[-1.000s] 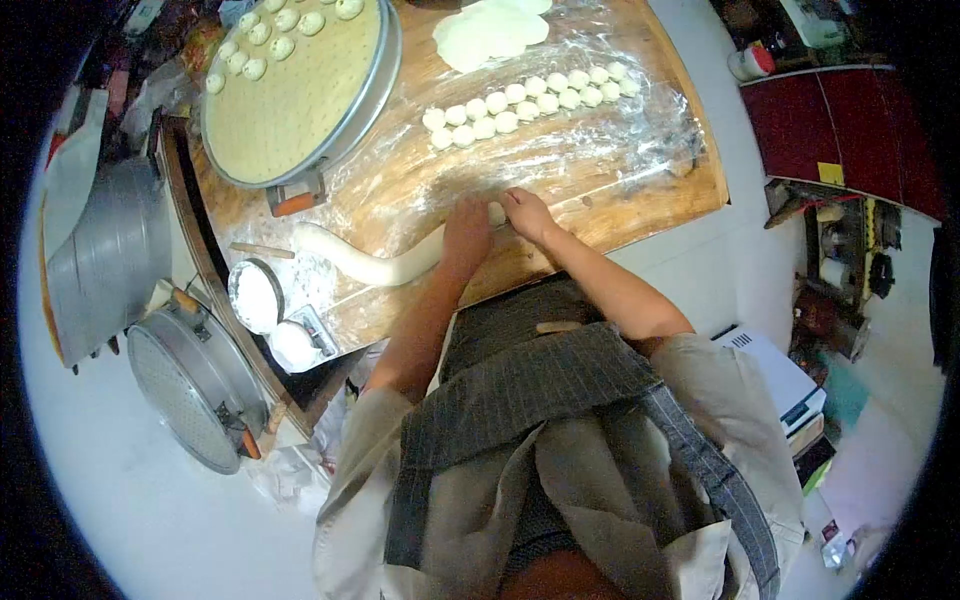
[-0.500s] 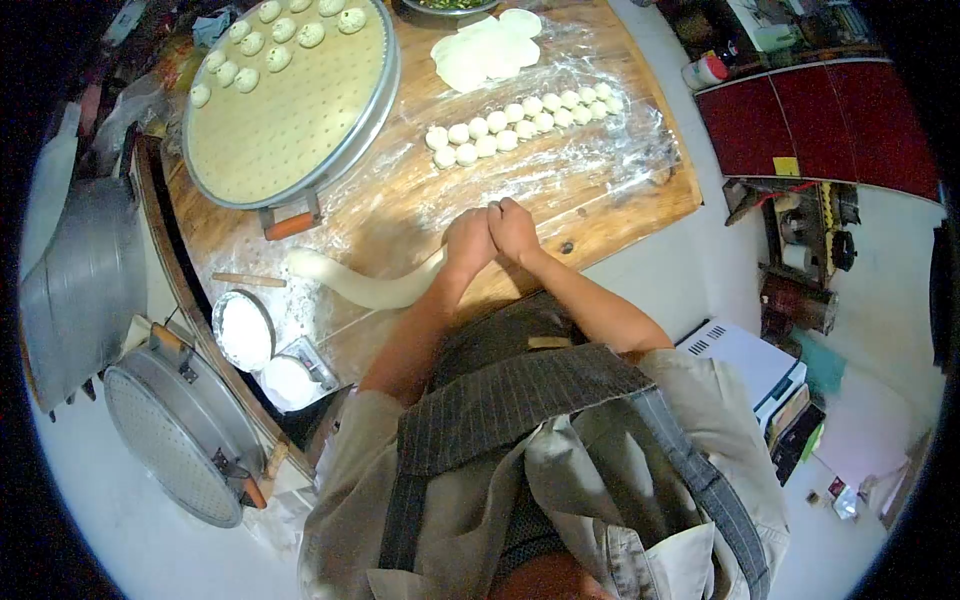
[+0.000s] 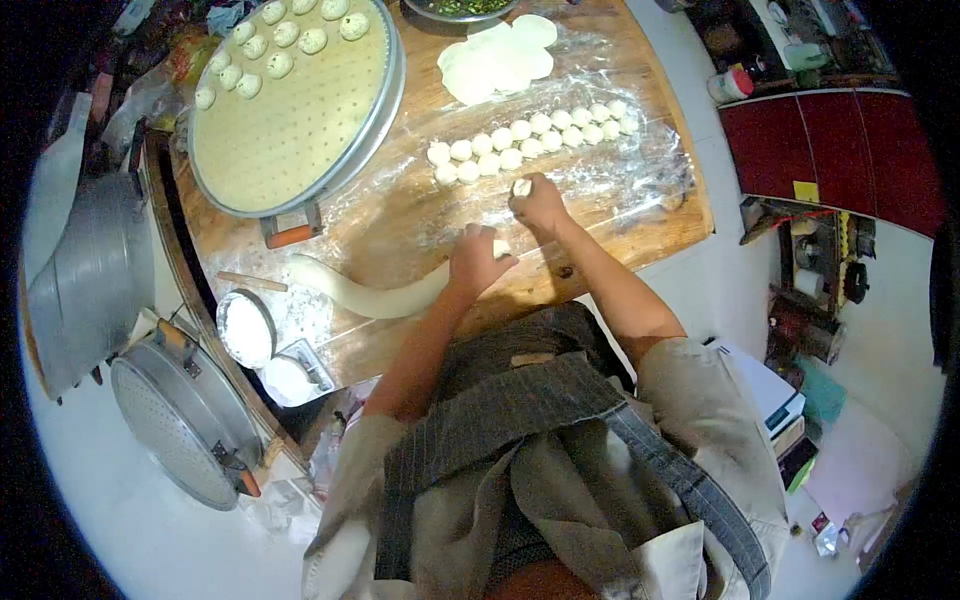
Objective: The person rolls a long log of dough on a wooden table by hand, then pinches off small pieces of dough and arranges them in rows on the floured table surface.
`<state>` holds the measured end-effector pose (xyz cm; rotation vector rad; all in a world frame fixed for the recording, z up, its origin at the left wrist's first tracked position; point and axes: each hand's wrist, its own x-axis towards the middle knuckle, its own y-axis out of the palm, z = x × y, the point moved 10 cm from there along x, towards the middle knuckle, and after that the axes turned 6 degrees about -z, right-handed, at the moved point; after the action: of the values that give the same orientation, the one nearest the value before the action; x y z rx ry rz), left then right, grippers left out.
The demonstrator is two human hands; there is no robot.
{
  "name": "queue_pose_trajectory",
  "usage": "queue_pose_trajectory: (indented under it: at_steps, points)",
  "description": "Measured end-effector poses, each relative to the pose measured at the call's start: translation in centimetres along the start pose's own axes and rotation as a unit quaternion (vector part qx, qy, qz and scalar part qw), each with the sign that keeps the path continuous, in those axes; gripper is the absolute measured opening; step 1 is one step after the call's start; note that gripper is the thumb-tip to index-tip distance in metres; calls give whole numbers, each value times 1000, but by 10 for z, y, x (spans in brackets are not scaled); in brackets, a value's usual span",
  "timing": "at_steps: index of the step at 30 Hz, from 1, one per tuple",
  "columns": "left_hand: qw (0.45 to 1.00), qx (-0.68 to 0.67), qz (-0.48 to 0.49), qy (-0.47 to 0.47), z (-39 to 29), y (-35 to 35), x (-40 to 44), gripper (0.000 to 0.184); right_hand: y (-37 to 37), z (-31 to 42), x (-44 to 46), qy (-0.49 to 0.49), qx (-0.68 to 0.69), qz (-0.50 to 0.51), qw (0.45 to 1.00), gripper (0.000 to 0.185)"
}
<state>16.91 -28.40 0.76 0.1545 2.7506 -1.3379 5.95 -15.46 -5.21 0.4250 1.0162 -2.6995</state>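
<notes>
A long rope of dough [image 3: 370,300] curves across the floured wooden table [image 3: 400,235]. My left hand [image 3: 478,262] is wrapped round its right end, and a short white stub pokes out past the fingers. Farther up and to the right, my right hand [image 3: 543,207] is closed on a small piece of dough [image 3: 521,188], held just above the table and apart from the rope. Just beyond that hand lie two rows of small dough pieces [image 3: 510,159]. Flat round dough wrappers [image 3: 495,65] lie overlapped behind the rows.
A large round steamer tray [image 3: 290,150] holding several filled buns [image 3: 312,41] stands at the left. A bowl of green filling [image 3: 460,8] is at the far edge. Near the left edge are a rolling pin [image 3: 252,281], a bowl of flour [image 3: 245,330] and a scale [image 3: 308,365].
My hands were together at the rope's end. Now my right hand has moved away up and right with a torn-off dough piece, while my left stays on the rope.
</notes>
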Motion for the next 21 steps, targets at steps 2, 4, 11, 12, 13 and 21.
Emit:
queue_pose_trajectory:
  at_steps: [2, 4, 11, 12, 13, 21]
  points:
    - [1000, -6, 23, -17, 5, 5, -5, 54, -3, 15, 6, -72, -49, -49, 995, 51]
    - [998, 28, -24, 52, 3, 10, -11, 57, -15, 35, 6, -20, -96, -90, 991, 50]
    - [986, 144, -85, -8, 20, 13, -25, 46, -35, 56, -16, -82, -119, -116, 983, 52]
    - [990, 129, -42, -29, 27, 18, -22, 41, -42, 62, -29, -40, -127, -92, 987, 54]
    - [992, 114, 2, -51, 33, 23, -22, 36, -43, 63, -43, 2, -134, -67, 989, 58]
    - [993, 20, -105, 57, 20, -35, -26, 31, 67, 52, -85, 63, -22, 38, 997, 57]
